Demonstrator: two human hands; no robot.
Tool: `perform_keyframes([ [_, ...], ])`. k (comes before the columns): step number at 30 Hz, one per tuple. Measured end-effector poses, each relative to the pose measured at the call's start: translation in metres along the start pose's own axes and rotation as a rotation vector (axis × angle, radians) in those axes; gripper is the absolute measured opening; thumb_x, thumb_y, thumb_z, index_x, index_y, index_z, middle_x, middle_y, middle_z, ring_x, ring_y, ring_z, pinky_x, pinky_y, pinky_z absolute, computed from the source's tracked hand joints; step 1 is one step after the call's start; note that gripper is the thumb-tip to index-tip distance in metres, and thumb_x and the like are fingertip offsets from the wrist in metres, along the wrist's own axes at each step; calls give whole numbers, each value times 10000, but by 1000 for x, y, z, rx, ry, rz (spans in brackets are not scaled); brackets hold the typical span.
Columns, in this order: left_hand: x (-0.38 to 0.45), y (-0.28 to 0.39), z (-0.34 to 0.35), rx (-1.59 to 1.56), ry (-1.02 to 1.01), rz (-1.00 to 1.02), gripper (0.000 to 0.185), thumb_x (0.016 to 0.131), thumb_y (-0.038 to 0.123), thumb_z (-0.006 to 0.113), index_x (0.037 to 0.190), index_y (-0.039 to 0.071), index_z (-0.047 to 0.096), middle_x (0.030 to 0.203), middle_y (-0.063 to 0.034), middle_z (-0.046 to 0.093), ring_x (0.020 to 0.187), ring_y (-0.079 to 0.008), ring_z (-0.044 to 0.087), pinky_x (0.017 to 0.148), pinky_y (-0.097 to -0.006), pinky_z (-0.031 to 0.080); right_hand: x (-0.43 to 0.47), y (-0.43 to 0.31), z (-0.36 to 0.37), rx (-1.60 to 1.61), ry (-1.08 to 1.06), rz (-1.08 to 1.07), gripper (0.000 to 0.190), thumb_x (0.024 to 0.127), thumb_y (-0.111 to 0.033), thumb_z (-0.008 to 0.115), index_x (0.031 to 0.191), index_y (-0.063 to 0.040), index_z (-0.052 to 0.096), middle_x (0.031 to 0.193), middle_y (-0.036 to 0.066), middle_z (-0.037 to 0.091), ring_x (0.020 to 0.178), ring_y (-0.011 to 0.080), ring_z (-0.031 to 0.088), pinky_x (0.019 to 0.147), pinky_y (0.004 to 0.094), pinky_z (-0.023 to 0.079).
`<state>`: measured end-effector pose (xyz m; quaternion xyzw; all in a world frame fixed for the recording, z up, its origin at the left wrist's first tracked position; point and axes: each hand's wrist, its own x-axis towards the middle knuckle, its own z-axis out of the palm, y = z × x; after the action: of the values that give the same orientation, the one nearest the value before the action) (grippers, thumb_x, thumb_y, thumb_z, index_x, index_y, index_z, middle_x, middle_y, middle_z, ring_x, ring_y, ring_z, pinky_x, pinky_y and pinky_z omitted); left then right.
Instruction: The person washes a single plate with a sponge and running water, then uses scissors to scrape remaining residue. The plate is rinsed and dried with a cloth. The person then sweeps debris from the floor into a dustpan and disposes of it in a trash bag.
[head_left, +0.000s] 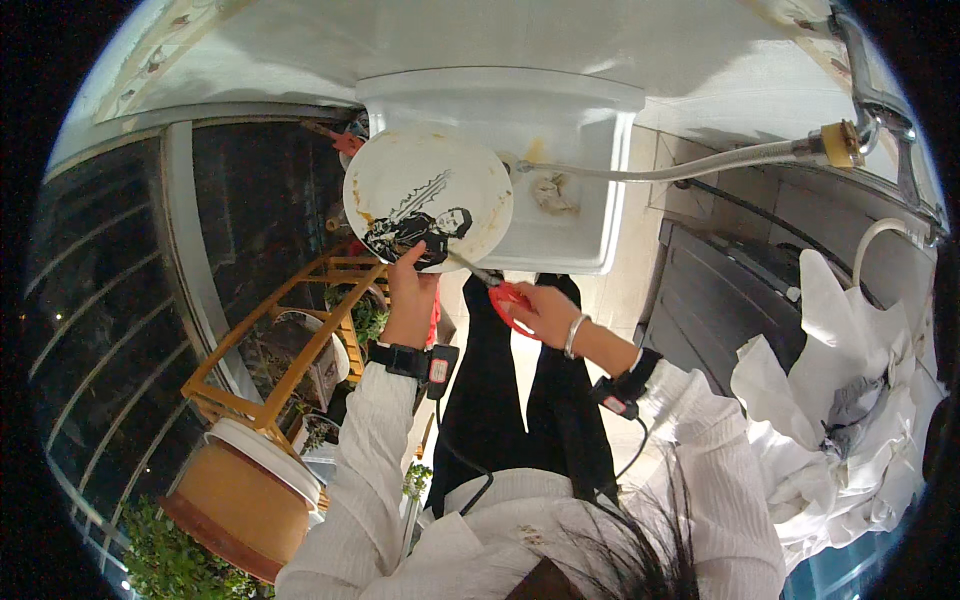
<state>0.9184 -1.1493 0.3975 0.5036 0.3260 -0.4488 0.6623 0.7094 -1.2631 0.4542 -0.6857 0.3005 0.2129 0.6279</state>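
Note:
My left hand (410, 296) grips the lower edge of a round white plate (435, 169), thumb on its face. The plate bears a black printed figure, and yellow-brown residue marks its rim. It covers the left part of a white sink basin (574, 244). My right hand (547, 311) holds red-handled scissors (514, 307), whose metal blades point up-left to the plate's lower right edge. How far the blades reach behind or over the plate, I cannot tell. A crumpled, pale brownish thing (553, 193) lies in the basin beside yellow stains.
A braided hose (675, 171) runs from the tap (877, 112) at the right into the basin. A wooden plant rack (281, 375) and a large brown pot (240, 499) stand at the left by the window. Crumpled white sheeting (832, 450) lies at the right.

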Motion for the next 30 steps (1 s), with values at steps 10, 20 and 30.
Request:
perform_keyframes([
  [10, 3, -2, -8, -4, -68, 5, 340, 765, -61, 533, 1088, 43, 524, 1048, -97, 573, 954, -248, 565, 848, -420, 477, 6, 10, -2, 27, 268, 218, 417, 857, -358, 495, 1074, -7, 556, 892, 239, 608, 845, 363, 589, 762, 382, 452],
  [20, 0, -1, 0, 1, 1, 38, 216, 761, 1, 573, 976, 9, 555, 978, -116, 607, 893, -257, 595, 782, -390, 514, 1, 9, -2, 45, 264, -6, 455, 859, -403, 473, 1010, 19, 551, 912, 247, 599, 874, 392, 568, 780, 412, 437],
  [30, -7, 3, 7, -7, -15, -16, 210, 810, -1, 528, 1019, 3, 550, 1014, -100, 587, 934, -239, 574, 852, -389, 480, 5, 9, 7, 135, 24, 43, 366, 850, -321, 537, 1036, -11, 588, 809, 153, 629, 722, 237, 598, 693, 340, 463],
])
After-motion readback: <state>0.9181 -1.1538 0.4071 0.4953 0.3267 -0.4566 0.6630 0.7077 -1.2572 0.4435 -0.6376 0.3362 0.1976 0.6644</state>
